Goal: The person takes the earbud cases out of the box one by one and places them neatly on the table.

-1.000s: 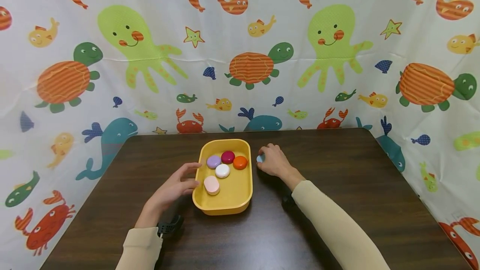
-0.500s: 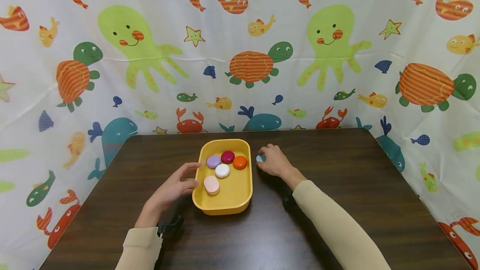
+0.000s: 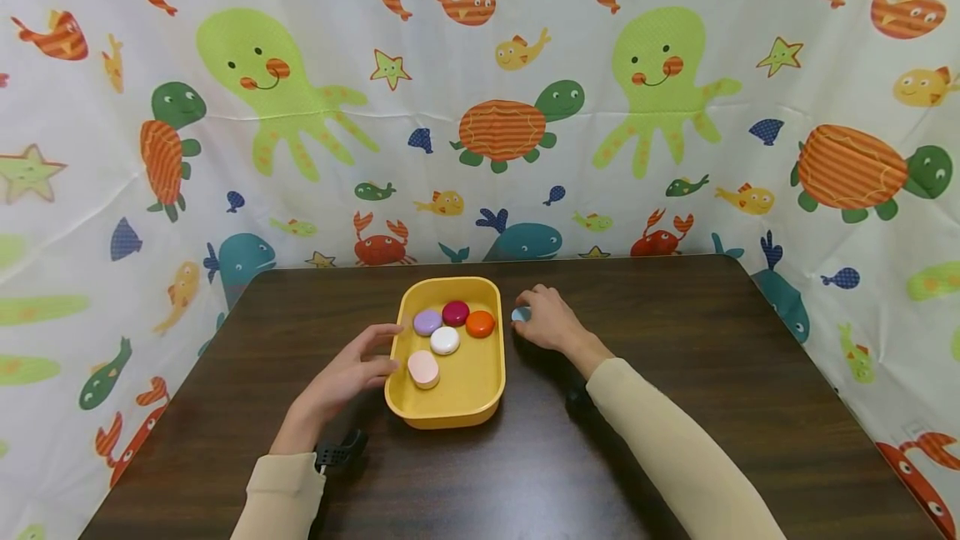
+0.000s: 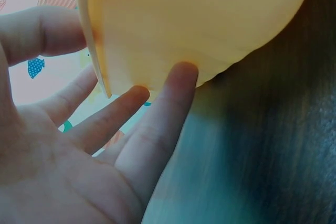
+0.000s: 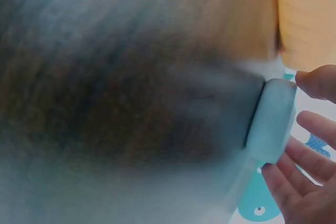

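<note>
Several fairly straight fingers of the left hand (image 3: pixel 337 377) rest at the near side of the yellow tray (image 3: pixel 468 386), tips against its wall and rim, spread apart and not wrapped round it. From where I stand the tray looks like smooth moulded plastic, probably light and fairly stiff, so it might slide if nudged; its rim seems the natural place to steady it. Inside sit a lilac disc (image 3: pixel 427 322), a pink disc (image 3: pixel 423 369), a white disc (image 3: pixel 445 341), a magenta disc (image 3: pixel 455 313) and an orange disc (image 3: pixel 480 324).

Just outside the tray's right wall is the light-blue disc (image 5: pixel 270 121), apparently resting on the tabletop (image 3: pixel 675 298). The right hand (image 3: pixel 553 323) pinches it at the edge, thumb on one side and a fingertip opposite. I'd judge it small, light and hard, with a smooth face that could slip, so its rounded rim, gripped from opposite sides, is the sound hold.

As for room, dark wood spreads to the left beyond the forearm. The tray's far rim lies near the table's back edge, so there is little depth behind it. Its right wall stands close beside the thumb, a lip that could catch knuckles. Beyond the right hand the wood runs wide.
</note>
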{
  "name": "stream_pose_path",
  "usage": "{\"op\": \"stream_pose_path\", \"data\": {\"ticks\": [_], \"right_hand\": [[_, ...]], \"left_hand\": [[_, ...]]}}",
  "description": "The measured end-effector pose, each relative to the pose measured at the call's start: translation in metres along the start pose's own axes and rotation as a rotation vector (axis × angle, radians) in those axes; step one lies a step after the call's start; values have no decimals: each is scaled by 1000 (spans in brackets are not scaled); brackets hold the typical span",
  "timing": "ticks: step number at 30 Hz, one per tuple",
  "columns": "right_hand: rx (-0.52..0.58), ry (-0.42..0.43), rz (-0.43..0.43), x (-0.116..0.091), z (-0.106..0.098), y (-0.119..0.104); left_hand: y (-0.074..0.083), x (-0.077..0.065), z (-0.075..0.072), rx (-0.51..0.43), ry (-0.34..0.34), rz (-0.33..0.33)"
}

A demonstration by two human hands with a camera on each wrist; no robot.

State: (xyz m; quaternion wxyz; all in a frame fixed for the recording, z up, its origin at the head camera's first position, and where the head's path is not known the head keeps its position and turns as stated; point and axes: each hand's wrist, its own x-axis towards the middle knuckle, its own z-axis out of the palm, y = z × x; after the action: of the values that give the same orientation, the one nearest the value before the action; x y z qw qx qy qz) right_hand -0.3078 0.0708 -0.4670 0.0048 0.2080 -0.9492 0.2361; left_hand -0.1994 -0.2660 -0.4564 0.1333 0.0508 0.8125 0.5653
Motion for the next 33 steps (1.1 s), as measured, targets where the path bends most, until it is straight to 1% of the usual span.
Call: {"op": "stream_pose_path", "data": {"ticks": [4,11,18,27,33], "right_hand": [[7,16,-4,-2,-5,-3],[29,13,20,-4,-12,-9],[48,40,5,-6,-19,-16],[31,81,-17,-5,-23,-29],[22,116,-55,-5,-25,-37]], "left_hand": [[1,0,0,-1,1,1],[1,0,0,1,-6,-2],[2,-1,-1,7,-1,0],[0,8,-7,9,-21,6],[-3,12,-11,2,-36,24]]}}
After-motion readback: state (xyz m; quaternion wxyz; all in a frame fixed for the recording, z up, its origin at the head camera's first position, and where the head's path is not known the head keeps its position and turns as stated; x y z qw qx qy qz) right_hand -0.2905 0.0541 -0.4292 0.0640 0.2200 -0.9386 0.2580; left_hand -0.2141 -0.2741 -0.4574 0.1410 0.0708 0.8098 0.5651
